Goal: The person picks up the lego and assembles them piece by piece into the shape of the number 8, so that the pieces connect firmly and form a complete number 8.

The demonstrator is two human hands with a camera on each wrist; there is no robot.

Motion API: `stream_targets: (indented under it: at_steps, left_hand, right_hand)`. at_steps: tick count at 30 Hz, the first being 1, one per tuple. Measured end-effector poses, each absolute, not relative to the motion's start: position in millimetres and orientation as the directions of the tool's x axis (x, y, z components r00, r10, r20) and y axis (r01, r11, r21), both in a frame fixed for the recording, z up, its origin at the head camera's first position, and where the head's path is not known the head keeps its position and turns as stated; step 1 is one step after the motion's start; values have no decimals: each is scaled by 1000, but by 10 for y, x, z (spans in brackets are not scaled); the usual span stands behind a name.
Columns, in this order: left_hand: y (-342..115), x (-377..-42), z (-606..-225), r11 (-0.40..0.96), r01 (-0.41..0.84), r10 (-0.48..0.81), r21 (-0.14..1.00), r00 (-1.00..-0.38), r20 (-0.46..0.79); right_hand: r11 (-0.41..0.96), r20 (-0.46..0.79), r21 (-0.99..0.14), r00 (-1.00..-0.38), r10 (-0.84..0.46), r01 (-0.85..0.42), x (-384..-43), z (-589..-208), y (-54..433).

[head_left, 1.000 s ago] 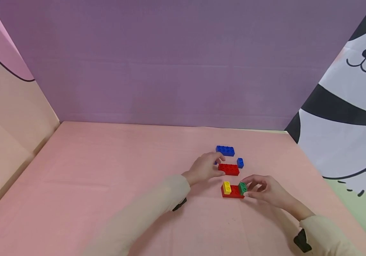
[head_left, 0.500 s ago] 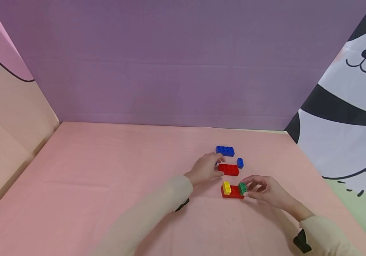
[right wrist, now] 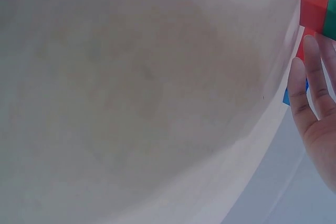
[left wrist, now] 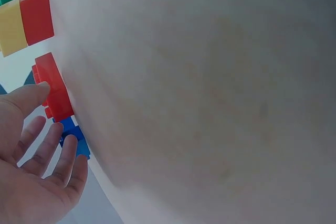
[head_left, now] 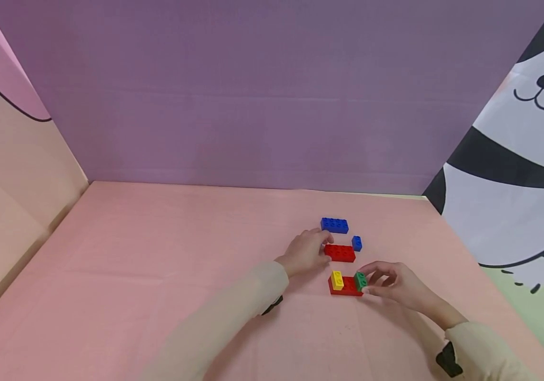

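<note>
My left hand (head_left: pixel 304 253) is beside the left end of a red eight-stud toy brick (head_left: pixel 340 253), thumb near its front edge and fingers behind it. The left wrist view shows the fingers loosely spread, the thumb overlapping the red brick (left wrist: pixel 56 90), and blue bricks (left wrist: pixel 79 142) beyond the fingertips. Nearer me, another red brick (head_left: pixel 348 290) bears a small yellow brick (head_left: pixel 337 280) on its left end and a small green brick (head_left: pixel 360 281) on its right end. My right hand (head_left: pixel 398 286) holds the green brick between thumb and index finger; its other fingers stay loosely bent.
A long blue brick (head_left: pixel 334 225) lies farther back. The small blue brick (head_left: pixel 356 243) lies just behind the right end of the middle red brick. A pink cloth (head_left: pixel 172 254) covers the table, with a purple wall (head_left: pixel 253 95) behind and a panda-print panel (head_left: pixel 515 222) at right.
My left hand has drawn slightly left, its thumb uncovering more of the middle red brick. A bit of blue brick behind its fingers is now hidden. The right hand and bricks have stayed put.
</note>
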State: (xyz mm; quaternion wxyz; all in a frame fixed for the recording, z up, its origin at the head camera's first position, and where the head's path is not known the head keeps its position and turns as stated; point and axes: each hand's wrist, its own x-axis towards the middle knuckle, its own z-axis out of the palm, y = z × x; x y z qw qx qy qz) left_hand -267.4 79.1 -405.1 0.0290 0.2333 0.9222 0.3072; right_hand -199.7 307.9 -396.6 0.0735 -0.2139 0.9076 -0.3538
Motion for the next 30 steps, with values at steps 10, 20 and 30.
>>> stream_targets:
  at_steps: [10, 20, 30]
  left_hand:
    - [808, -2683, -4046, 716, 428, 455, 551, -885, 98]
    - [810, -2659, -4027, 715, 407, 443, 569, -893, 81]
    - [808, -2652, -4017, 728, 391, 441, 563, -896, 52]
  right_hand:
    - [652, 27, -675, -895, -446, -345, -1989, -3961, 3081]
    - [659, 20, -668, -894, -448, -345, -1989, -3947, 3084]
    - [678, 8, -654, -900, -435, -334, -1988, -3931, 3077]
